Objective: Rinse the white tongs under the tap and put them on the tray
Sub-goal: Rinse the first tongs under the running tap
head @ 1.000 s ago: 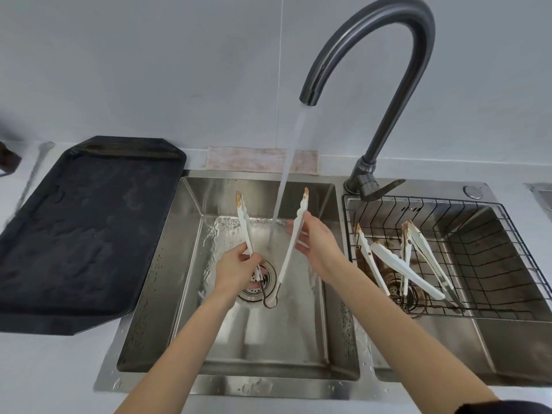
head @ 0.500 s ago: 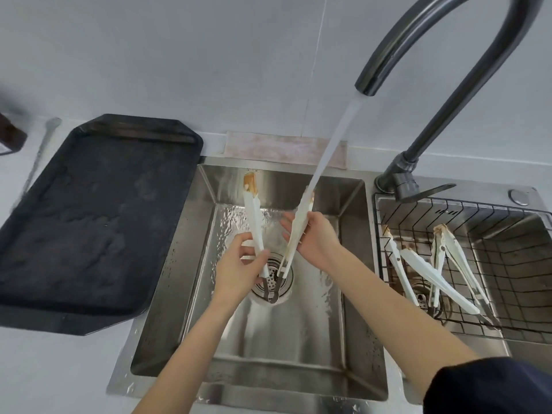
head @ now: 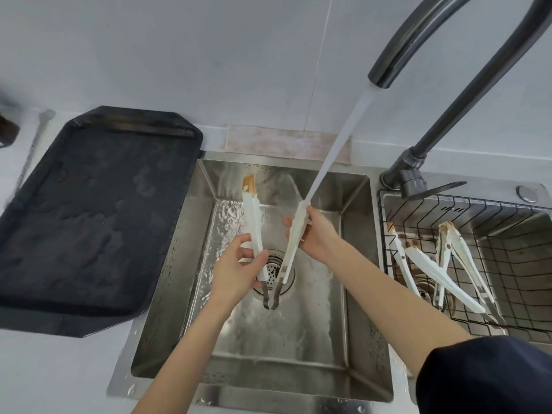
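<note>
White tongs (head: 255, 225) are hanging open over the sink (head: 352, 294), w/ your left hand (head: 239, 268) & right hand (head: 316, 234) fingers each pinching one arm so water's hitting the right arm; left tip's looking dirty.

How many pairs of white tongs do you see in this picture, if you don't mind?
3, it seems. One pair is held by the left hand and right hand under the tap water; two more, and, lie in the wire basket. They overlap, so another may be hidden.
</note>
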`<state>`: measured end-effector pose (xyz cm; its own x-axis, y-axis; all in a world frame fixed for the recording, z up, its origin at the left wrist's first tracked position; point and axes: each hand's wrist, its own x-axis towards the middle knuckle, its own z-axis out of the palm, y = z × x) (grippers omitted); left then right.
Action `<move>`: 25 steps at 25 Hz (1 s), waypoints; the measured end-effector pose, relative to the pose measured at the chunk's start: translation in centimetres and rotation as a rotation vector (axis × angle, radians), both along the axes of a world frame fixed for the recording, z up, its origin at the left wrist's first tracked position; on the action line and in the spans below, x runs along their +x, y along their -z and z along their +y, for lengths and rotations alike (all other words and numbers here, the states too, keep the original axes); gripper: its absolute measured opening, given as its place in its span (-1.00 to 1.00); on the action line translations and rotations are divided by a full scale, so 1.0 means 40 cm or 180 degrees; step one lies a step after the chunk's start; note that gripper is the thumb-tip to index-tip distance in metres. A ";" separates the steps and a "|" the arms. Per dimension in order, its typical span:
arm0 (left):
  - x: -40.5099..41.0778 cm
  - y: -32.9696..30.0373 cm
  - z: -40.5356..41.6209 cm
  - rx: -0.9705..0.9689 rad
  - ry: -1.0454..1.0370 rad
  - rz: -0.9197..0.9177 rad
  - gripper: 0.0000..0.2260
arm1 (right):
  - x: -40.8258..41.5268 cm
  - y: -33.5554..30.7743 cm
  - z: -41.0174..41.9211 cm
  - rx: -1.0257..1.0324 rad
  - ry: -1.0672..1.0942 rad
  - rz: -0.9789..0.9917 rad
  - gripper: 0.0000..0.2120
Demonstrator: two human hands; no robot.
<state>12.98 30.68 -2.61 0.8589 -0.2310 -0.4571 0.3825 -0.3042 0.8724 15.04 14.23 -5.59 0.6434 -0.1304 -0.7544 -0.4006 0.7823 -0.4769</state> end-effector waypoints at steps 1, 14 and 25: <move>0.000 0.004 0.003 -0.0064 -0.0061 0.0110 -0.73 | 0.006 -0.001 -0.001 0.0016 0.0057 0.0019 -0.74; -0.018 0.007 -0.018 -0.0636 -0.0197 0.0955 -0.81 | 0.024 -0.099 -0.008 -0.0189 0.0185 -0.0339 -0.68; -0.020 0.034 -0.121 -0.0859 0.0141 0.1547 -0.80 | -0.158 -0.096 0.002 -0.1063 -0.0452 -0.0397 -0.75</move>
